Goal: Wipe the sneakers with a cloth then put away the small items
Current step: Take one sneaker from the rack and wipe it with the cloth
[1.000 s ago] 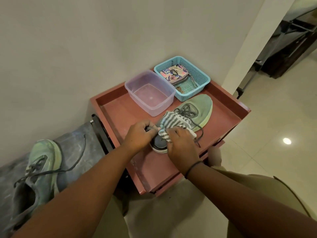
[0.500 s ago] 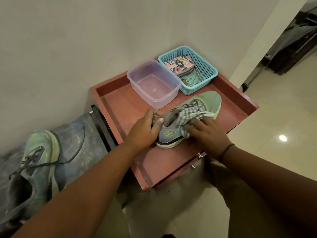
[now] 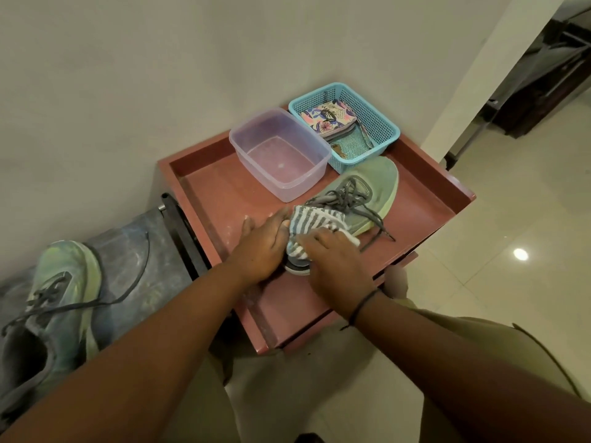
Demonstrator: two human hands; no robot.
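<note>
On a red tray-top table, a pale green sneaker lies on its sole with its toe toward the blue basket. A person's left hand rests against the sneaker's heel end, fingers straight and together along its side. The right hand presses a grey-striped cloth onto the heel, the cloth bunched under its curled fingers. Beside the sneaker stands a clear plastic tub; left of the table, a second sneaker lies on a grey surface.
</note>
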